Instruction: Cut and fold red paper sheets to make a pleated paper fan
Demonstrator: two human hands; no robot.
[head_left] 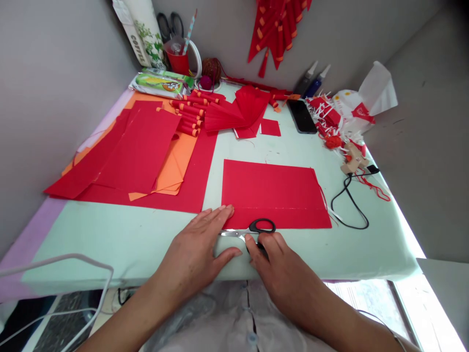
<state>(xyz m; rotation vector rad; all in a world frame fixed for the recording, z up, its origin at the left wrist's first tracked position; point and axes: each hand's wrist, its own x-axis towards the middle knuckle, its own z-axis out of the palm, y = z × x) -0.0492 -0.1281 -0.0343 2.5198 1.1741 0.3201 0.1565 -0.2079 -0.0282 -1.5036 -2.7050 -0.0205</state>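
A red sheet of paper [271, 188] lies flat on the table, with a pale line running across its lower part. At its lower left corner, the fingertips of my left hand [200, 242] rest on it; that hand is flat with the thumb apart. Along the sheet's near edge lies a pair of scissors [263, 225] with black handles, its blades spread slightly and pointing left. My right hand [273, 254] has its fingers closed around the nearer handle, which is mostly hidden by them.
Red and orange sheets [139, 146] are stacked at the left. Behind them lie rolled paper tubes [190, 115] and folded red paper [234, 112]. A phone [302, 116], paper scraps [330, 115] and a black cable [351, 198] are on the right. A white cable [110, 274] hangs at front left.
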